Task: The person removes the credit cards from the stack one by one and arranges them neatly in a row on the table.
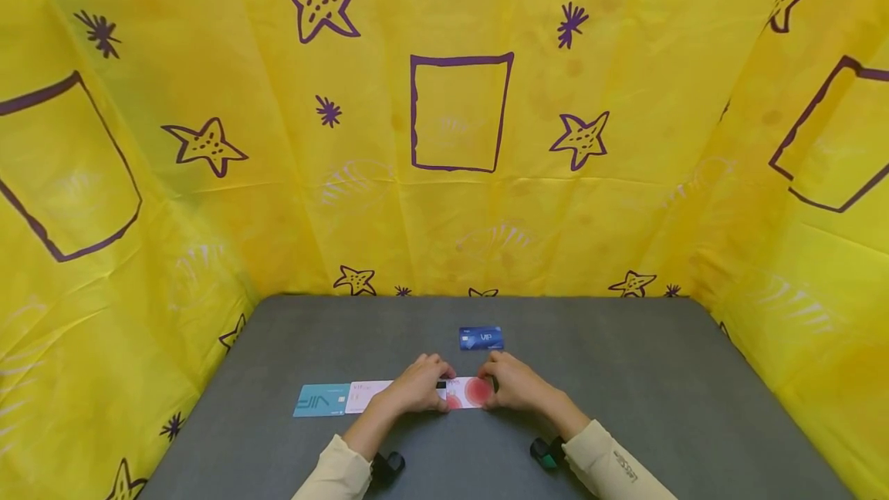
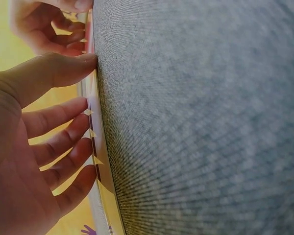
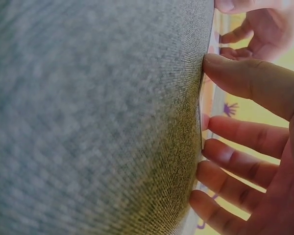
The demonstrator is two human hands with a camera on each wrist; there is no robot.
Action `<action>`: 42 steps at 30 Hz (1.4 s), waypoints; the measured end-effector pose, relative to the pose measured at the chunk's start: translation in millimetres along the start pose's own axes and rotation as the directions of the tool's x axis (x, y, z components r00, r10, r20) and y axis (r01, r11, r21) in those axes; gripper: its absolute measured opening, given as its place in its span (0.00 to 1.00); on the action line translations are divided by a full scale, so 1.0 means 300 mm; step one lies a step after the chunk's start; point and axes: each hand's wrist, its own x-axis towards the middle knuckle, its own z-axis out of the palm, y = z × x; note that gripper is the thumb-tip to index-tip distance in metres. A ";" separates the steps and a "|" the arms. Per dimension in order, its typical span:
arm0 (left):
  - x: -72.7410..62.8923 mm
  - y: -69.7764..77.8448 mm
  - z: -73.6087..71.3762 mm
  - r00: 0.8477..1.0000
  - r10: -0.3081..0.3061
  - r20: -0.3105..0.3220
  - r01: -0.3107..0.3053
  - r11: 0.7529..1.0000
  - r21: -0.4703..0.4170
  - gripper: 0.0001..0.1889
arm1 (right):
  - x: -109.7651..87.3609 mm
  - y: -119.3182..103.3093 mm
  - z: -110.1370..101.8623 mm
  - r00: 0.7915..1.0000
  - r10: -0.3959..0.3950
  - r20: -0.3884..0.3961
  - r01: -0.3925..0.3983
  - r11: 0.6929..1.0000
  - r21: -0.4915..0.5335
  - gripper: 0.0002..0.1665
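Note:
A white card with red circles (image 1: 467,393) lies flat between the two hands, at the right end of a row. My right hand (image 1: 517,383) pinches it, thumb at the near edge and fingertips at the far edge. Just left of it, my left hand (image 1: 417,386) holds a card with a dark strip (image 1: 441,386) the same way; most of that card is hidden under the hand. Further left come a pale pink card (image 1: 363,395), partly covered by the left wrist, and a teal card (image 1: 321,400). A blue VIP card (image 1: 481,338) lies alone behind the hands.
The cards lie on a grey cloth-covered table (image 1: 625,407). Yellow curtains (image 1: 451,238) with purple stars and outlines enclose it at the back and both sides. Dark straps (image 1: 547,454) sit at the wrists, below the pale sleeves (image 1: 611,461).

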 end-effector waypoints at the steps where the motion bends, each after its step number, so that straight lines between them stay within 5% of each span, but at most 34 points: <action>1: -0.001 0.001 -0.003 1.000 0.001 0.000 -0.001 1.000 0.000 0.22 | 0.000 -0.001 -0.002 1.000 -0.002 0.001 0.002 1.000 -0.003 0.22; 19: 0.020 -0.016 -0.034 0.998 -0.012 0.058 0.018 0.994 -0.104 0.22 | 0.015 0.007 -0.054 0.994 0.040 0.106 -0.052 0.991 0.122 0.20; 26: 0.068 -0.045 -0.051 0.999 0.014 0.049 -0.004 0.980 -0.200 0.20 | 0.032 0.049 -0.080 0.999 0.027 0.042 -0.032 0.993 0.116 0.18; 35: 0.141 -0.058 -0.058 0.996 -0.080 0.045 0.090 0.935 -0.344 0.21 | 0.056 0.089 -0.094 0.993 0.116 -0.037 -0.109 0.983 0.148 0.21; 42: 0.183 -0.054 -0.028 0.992 -0.126 -0.014 0.113 0.930 -0.350 0.24 | 0.071 0.110 -0.090 0.989 0.130 -0.075 -0.117 0.981 0.153 0.22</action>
